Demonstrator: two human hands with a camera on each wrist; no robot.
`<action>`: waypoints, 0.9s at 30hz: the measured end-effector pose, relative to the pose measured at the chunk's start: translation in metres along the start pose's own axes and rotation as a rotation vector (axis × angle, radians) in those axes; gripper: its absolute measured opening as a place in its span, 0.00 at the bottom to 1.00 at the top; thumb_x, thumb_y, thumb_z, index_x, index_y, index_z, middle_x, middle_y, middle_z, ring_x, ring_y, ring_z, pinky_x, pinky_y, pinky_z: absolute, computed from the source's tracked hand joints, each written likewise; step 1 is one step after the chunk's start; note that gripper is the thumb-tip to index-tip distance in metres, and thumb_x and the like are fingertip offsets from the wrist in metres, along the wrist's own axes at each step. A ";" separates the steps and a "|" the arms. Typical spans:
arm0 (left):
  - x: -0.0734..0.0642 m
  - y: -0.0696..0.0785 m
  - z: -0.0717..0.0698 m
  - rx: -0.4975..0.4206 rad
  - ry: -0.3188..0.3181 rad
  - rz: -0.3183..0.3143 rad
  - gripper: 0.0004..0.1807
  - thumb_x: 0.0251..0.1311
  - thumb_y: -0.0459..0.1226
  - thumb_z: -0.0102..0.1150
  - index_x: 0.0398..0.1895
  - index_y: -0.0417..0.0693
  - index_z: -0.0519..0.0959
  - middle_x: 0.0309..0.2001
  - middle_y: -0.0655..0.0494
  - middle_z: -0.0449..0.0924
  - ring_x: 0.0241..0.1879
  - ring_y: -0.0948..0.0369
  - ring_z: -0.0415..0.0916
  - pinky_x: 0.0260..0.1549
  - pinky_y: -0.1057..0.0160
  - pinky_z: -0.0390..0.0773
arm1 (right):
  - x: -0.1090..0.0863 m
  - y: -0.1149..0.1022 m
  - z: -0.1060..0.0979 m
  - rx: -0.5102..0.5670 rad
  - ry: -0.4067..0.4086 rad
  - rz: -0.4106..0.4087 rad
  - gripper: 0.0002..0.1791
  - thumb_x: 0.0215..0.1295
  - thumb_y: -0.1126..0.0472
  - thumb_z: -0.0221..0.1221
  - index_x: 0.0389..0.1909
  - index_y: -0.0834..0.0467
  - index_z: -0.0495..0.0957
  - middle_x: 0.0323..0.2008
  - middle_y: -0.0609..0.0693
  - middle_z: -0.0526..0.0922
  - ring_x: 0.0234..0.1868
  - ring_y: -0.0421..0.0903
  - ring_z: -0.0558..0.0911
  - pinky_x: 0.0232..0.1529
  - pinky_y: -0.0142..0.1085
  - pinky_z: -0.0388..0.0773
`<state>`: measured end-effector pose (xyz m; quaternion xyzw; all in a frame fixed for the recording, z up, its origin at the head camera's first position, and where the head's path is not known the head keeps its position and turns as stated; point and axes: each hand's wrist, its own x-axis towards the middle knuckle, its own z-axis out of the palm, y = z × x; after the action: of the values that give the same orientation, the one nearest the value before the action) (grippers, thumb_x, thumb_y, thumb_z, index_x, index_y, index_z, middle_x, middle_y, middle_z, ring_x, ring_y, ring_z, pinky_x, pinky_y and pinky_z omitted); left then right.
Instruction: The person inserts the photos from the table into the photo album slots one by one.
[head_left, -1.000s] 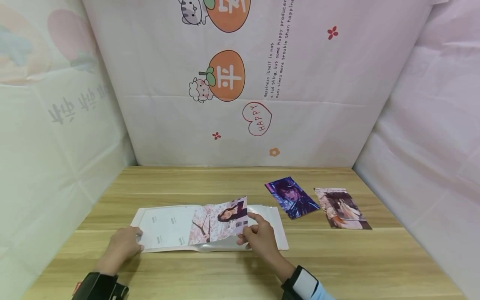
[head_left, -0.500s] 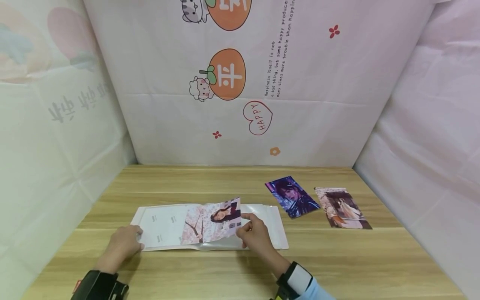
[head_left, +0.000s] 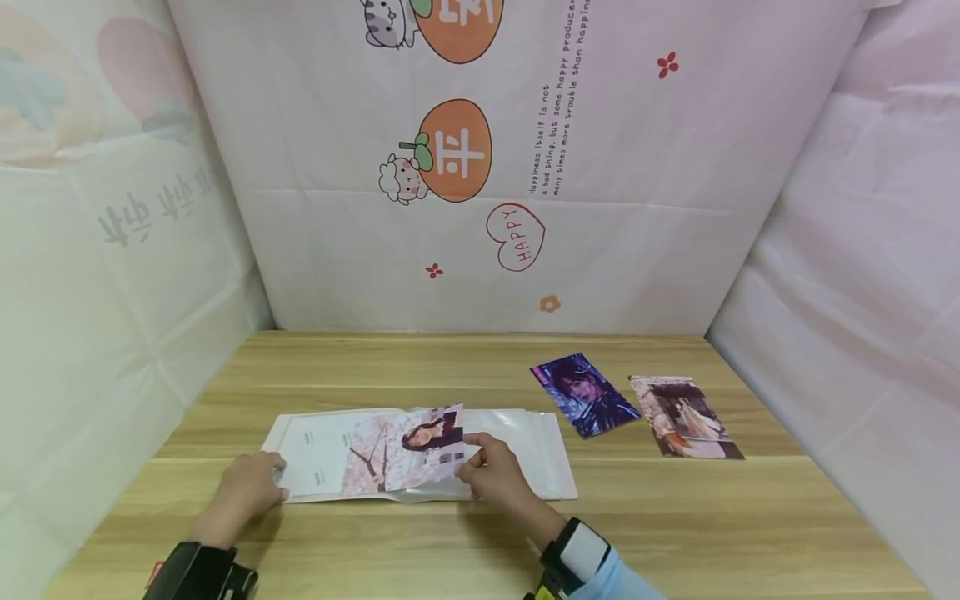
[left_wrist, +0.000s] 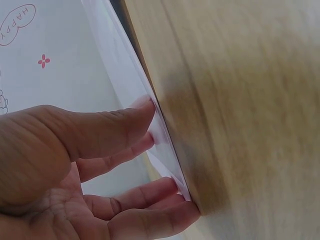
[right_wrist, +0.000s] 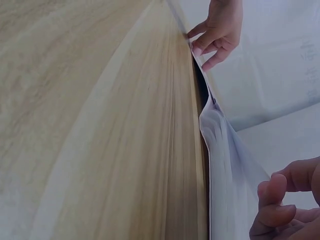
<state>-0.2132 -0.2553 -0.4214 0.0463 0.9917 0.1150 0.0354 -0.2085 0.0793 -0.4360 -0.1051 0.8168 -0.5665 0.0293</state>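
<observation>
Right hand [head_left: 501, 481] pinches a photo [head_left: 405, 450] by its right edge over a white album [head_left: 525, 454]; left hand [head_left: 250, 487] grips the album's left end.

Black left wristband [head_left: 193, 572], black right wristband [head_left: 576, 552] (white-topped), light blue sleeve [head_left: 618, 578]

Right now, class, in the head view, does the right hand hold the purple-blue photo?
No: the right hand pinches the pink blossom photo, while the purple-blue photo lies on the table.
</observation>
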 end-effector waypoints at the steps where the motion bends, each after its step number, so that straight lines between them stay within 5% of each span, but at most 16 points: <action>1: 0.000 0.000 0.000 -0.001 -0.001 -0.002 0.20 0.43 0.32 0.67 0.38 0.27 0.77 0.37 0.31 0.75 0.39 0.36 0.72 0.39 0.43 0.73 | 0.001 0.000 0.001 0.001 0.000 0.001 0.27 0.51 0.74 0.56 0.56 0.73 0.67 0.18 0.47 0.74 0.12 0.39 0.71 0.16 0.30 0.68; 18: 0.000 -0.006 0.004 -0.017 -0.006 0.004 0.21 0.41 0.33 0.67 0.38 0.28 0.76 0.36 0.30 0.75 0.39 0.34 0.71 0.39 0.42 0.72 | 0.006 -0.009 0.027 -0.031 -0.057 0.045 0.27 0.51 0.75 0.51 0.56 0.70 0.70 0.14 0.47 0.69 0.12 0.39 0.68 0.15 0.29 0.61; 27: 0.001 -0.009 0.002 -0.024 0.034 0.043 0.19 0.40 0.34 0.67 0.36 0.29 0.77 0.35 0.30 0.75 0.38 0.34 0.72 0.39 0.42 0.72 | 0.013 -0.013 0.043 -0.021 -0.104 0.046 0.31 0.49 0.74 0.58 0.59 0.72 0.66 0.15 0.45 0.72 0.13 0.37 0.67 0.15 0.28 0.64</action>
<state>-0.2148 -0.2634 -0.4253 0.0653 0.9895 0.1282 0.0167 -0.2122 0.0329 -0.4379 -0.1161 0.8223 -0.5508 0.0837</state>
